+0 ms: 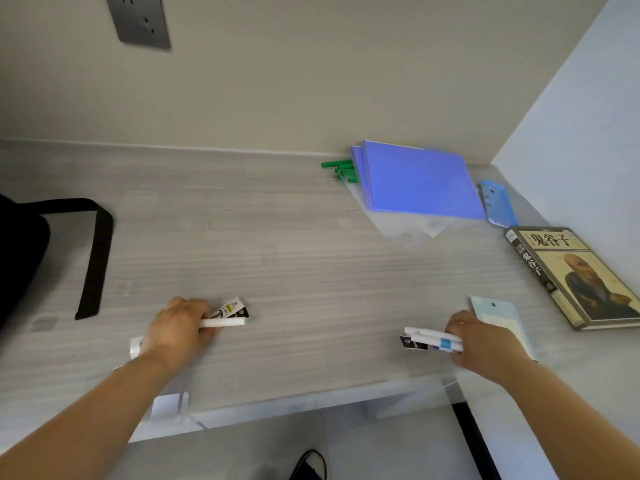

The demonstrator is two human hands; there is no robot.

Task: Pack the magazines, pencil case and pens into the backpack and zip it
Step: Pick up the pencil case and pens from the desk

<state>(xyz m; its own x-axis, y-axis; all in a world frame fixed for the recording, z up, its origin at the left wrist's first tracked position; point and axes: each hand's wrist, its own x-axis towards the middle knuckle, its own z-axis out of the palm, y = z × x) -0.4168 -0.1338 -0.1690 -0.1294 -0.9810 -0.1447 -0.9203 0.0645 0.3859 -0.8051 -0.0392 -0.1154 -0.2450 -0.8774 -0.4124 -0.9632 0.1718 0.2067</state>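
My left hand (178, 327) is closed around a bundle of white pens (227, 315) in a printed packet, low on the grey desk (277, 258) at the left. My right hand (481, 339) grips another bundle of white pens (427, 337) with a blue band, near the desk's front edge at the right. A black backpack (17, 251) lies at the far left edge, its strap (97, 251) stretched over the desk. Blue magazines (419, 181) are stacked at the back right, with green pens (341, 169) beside them. A blue pencil case (497, 202) lies to their right.
A hardcover book (581, 275) with a portrait cover rests at the right edge. A pale card (502, 317) lies under my right hand. Clear plastic sleeves (412, 226) poke out below the magazines. A wall socket (138, 20) is up on the wall. A black cable (310, 465) is on the floor.
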